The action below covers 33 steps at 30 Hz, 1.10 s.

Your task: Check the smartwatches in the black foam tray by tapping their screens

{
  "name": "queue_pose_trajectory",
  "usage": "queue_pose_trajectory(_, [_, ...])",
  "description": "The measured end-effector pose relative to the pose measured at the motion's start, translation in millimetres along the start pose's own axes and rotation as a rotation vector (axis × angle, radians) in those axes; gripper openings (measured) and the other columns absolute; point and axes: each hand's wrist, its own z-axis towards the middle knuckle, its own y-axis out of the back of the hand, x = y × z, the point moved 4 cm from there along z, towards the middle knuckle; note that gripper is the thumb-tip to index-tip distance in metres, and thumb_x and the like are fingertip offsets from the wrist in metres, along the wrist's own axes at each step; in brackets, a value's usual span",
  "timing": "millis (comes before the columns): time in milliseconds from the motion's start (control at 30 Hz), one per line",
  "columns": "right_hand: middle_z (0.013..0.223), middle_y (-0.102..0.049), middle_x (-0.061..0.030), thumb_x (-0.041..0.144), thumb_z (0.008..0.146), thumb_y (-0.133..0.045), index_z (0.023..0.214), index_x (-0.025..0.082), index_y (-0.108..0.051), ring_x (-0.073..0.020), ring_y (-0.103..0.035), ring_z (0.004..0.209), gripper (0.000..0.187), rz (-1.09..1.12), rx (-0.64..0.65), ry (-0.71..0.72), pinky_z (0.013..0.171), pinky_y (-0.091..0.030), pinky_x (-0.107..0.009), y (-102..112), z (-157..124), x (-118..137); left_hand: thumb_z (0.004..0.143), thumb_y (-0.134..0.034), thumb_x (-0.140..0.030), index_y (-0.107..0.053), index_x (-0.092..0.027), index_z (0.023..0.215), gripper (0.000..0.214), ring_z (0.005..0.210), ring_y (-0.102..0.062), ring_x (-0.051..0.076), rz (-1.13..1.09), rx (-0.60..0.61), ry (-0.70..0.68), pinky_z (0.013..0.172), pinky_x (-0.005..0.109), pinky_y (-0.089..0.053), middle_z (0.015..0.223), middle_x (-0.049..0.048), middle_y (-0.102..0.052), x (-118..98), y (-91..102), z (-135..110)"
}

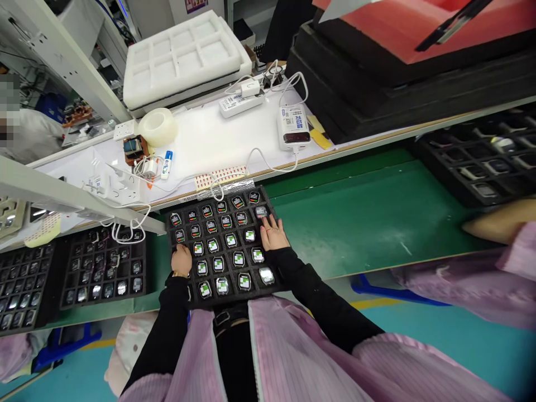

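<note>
A black foam tray (193, 195) full of smartwatch faces lies at the near edge of the green bench in front of me. Its front rows have lit white-and-green screens, while the back rows show dark faces with coloured marks. My left hand (181, 260) rests over the tray's left column with fingers curled in; what is under them is hidden. On the right side, my right hand (275, 234) lies with fingers stretched out across the right-hand column. Its fingertips are just in front of a greyish watch (261, 211).
A shelf behind holds a power bank (293, 127), white cables, a tape roll (158, 127) and a white foam tray (184, 58). More watch trays (144, 262) stand left, another (456, 192) right. Another person's arm (502, 220) reaches in from the right. A metal post (79, 192) rises at left.
</note>
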Motion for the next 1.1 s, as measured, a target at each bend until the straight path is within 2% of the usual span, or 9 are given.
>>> queue_pose_trajectory(167, [0.113,-0.065,-0.0228,0.021,0.094,-0.026,0.125,-0.003,-0.058,-0.0329,-0.049,0.125,0.051,-0.019,0.028,-0.013,0.112,-0.021,-0.058,-4.2,8.3,-1.1,0.091,-0.056,-0.037,-0.056,-0.014,0.114,0.033,0.091,-0.062,0.018,-0.001,0.030,-0.006,0.080,0.038,-0.055,0.107,0.0079,-0.061,1.1,-0.6,2.8])
queue_pose_trajectory(300, [0.123,-0.060,-0.0220,0.021,0.095,-0.026,0.133,-0.003,-0.051,-0.0328,-0.040,0.132,0.052,-0.029,0.014,0.003,0.113,-0.019,-0.058,-1.0,11.2,1.7,0.091,-0.056,-0.037,-0.056,-0.014,0.115,0.033,0.091,-0.062,0.018,-0.004,0.044,-0.007,0.081,0.039,-0.055,0.107,0.0081,-0.061,0.9,0.0,3.0])
queue_pose_trajectory(433, [0.131,-0.053,-0.0253,0.022,0.094,-0.027,0.138,-0.009,-0.041,-0.0367,-0.028,0.138,0.056,-0.045,-0.006,-0.001,0.110,-0.020,-0.062,0.2,9.7,2.2,0.091,-0.056,-0.037,-0.056,-0.014,0.115,0.034,0.092,-0.062,0.018,-0.004,0.057,-0.004,0.081,0.039,-0.055,0.108,0.0082,-0.061,0.7,0.1,3.0])
queue_pose_trajectory(567, [0.130,-0.053,-0.0268,0.021,0.094,-0.025,0.134,-0.012,-0.043,-0.0373,-0.027,0.138,0.055,-0.048,0.001,0.023,0.111,-0.019,-0.062,0.9,9.3,3.0,0.091,-0.056,-0.037,-0.056,-0.014,0.115,0.034,0.092,-0.062,0.019,-0.007,0.065,-0.008,0.081,0.039,-0.055,0.108,0.0083,-0.061,1.1,-0.9,3.3])
queue_pose_trajectory(733, [0.133,-0.053,-0.0221,0.020,0.094,-0.028,0.139,-0.006,-0.040,-0.0319,-0.028,0.139,0.054,-0.030,0.039,0.127,0.114,-0.018,-0.057,-0.1,12.8,16.2,0.091,-0.056,-0.037,-0.056,-0.014,0.115,0.034,0.092,-0.062,0.018,-0.018,0.072,-0.025,0.081,0.038,-0.055,0.108,0.0083,-0.061,2.4,-1.5,4.3])
queue_pose_trajectory(900, [0.136,-0.051,-0.0183,0.021,0.094,-0.030,0.140,-0.002,-0.041,-0.0290,-0.025,0.141,0.053,-0.012,0.092,0.227,0.115,-0.020,-0.054,-12.4,10.8,39.1,0.091,-0.057,-0.037,-0.056,-0.013,0.115,0.034,0.091,-0.062,0.018,-0.026,0.074,-0.038,0.080,0.038,-0.055,0.107,0.0085,-0.061,2.6,-1.8,4.6])
queue_pose_trajectory(1100, [0.131,-0.054,-0.0230,0.025,0.094,-0.033,0.137,-0.006,-0.043,-0.0326,-0.026,0.140,0.054,-0.010,0.118,0.232,0.114,-0.019,-0.057,-19.1,9.1,51.4,0.091,-0.056,-0.038,-0.056,-0.013,0.115,0.034,0.092,-0.062,0.019,-0.025,0.066,-0.019,0.081,0.039,-0.054,0.108,0.0086,-0.061,2.5,-3.9,3.9])
